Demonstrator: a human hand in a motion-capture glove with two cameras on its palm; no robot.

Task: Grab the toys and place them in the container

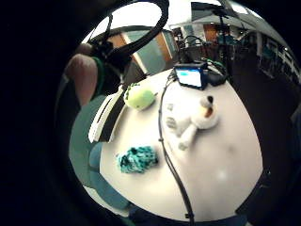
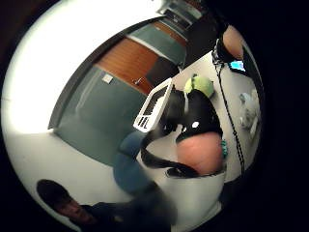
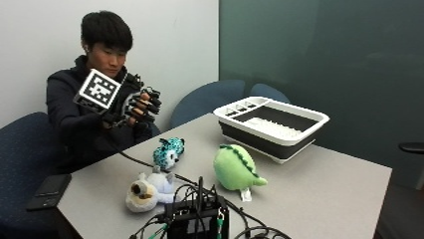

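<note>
Progress: I judge the task not begun; the container (image 3: 272, 126) holds no toy that I can see.
Container: one, near the far edge of the surface (image 3: 331, 189), on the side away from the person.
Toys: three, all on the surface. Green toy (image 3: 235, 168) mid-surface beside the container; teal toy (image 3: 167, 152) nearer the person; white toy (image 3: 150, 190) near the front edge.
Hands: gloved right hand (image 3: 136, 105) raised at the person's chest, well apart from the toys, fingers curled, gripping nothing I can see.
Remaining: I count all three toys left to move.
</note>
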